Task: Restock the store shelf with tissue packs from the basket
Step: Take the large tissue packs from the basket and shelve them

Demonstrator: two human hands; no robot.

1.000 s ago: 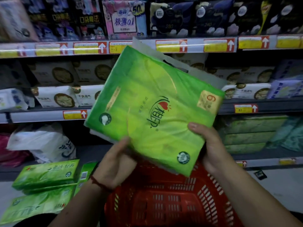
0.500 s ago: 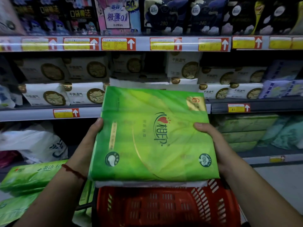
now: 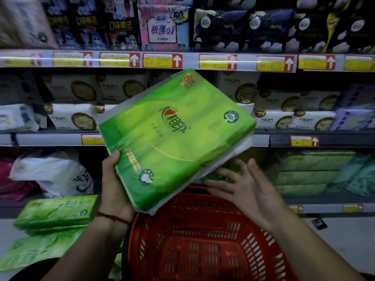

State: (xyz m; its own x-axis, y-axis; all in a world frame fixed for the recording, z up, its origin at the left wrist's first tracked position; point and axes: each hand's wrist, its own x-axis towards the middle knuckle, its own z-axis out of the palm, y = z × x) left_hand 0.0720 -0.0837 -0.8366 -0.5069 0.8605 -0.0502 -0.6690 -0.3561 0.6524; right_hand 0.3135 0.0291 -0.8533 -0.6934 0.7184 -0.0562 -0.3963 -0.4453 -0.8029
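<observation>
One tissue pack [image 3: 176, 138] tilted over basket [image 3: 261, 246], left hand [image 3: 115, 189] gripping its edge, right hand [image 3: 245, 187] spread open beneath

Bottom shelf [image 3: 324, 208]: you have a dark gap between the white bag [image 3: 50, 173] on the left and the stacked green packs [image 3: 308, 171] on the right, though the tissue pack [image 3: 172, 138] you hold hides most of it. White packs [image 3: 75, 118] fill the middle shelf [image 3: 50, 139]. Red basket [image 3: 203, 209] stands close below.

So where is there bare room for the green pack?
Lower shelf: dark gap between the white bag and the stacked green packs, partly hidden by the held pack. The red basket is bare inside. The middle shelf is crowded with white packs.
</observation>
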